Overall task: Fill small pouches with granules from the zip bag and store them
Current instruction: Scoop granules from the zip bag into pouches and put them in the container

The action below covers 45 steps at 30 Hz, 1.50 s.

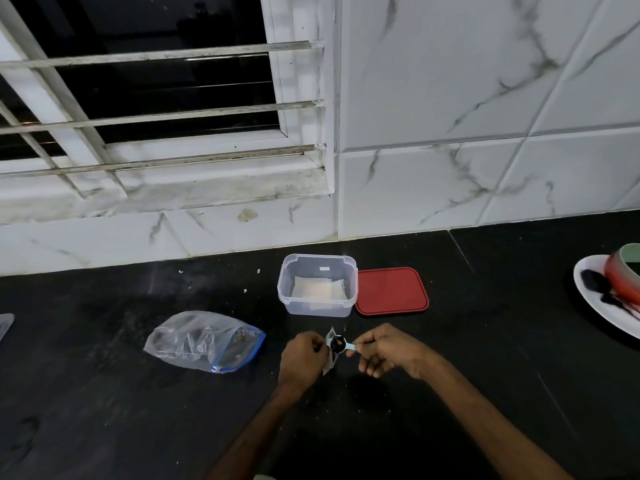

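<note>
My left hand (300, 358) pinches a small clear pouch (329, 362) upright above the black counter. My right hand (388, 349) holds a light blue measuring spoon (341, 344) by its handle, its bowl full of dark granules right at the pouch mouth. The zip bag (204, 341) with a blue seal lies on its side to the left, holding dark granules. A clear plastic container (317, 284) stands behind my hands with white pouches lying flat inside.
A red lid (391, 295) lies right of the container. A white plate (602, 306) with a red-green cup and dark items sits at the right edge. A marble-tiled wall and a barred window rise behind the black counter (104, 393).
</note>
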### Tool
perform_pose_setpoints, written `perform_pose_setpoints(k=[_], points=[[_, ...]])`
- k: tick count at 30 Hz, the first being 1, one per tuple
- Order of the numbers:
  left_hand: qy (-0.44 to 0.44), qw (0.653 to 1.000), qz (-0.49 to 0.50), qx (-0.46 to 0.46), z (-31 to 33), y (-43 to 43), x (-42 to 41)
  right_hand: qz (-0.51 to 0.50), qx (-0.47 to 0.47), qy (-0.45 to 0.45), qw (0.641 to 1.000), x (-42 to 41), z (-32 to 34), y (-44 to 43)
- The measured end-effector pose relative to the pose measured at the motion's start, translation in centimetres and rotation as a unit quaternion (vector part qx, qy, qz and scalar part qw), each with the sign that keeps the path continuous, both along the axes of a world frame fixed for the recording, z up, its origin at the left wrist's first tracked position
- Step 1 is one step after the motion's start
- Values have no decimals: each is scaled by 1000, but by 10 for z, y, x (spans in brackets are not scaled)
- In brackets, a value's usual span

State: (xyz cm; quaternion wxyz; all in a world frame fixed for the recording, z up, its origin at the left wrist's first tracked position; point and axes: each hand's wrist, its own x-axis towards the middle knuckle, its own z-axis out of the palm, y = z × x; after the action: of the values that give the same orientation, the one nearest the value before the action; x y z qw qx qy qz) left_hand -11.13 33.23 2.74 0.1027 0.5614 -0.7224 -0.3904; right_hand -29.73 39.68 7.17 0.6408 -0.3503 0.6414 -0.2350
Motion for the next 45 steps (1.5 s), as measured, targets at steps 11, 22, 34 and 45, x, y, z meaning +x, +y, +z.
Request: perform_pose_setpoints(k=[11,22,34,45], points=[[18,999,-21,22,0,1,0,-19,38,-5,999,-5,-6,4],[3,1000,18,25,2,3,6,6,33,90,995,12,2,-3],[-6,1000,26,15,4,9,12,66,30,231,970,34,7,-11],[73,994,50,66,6,2,22,297,-105,519,795,73,14,-4]])
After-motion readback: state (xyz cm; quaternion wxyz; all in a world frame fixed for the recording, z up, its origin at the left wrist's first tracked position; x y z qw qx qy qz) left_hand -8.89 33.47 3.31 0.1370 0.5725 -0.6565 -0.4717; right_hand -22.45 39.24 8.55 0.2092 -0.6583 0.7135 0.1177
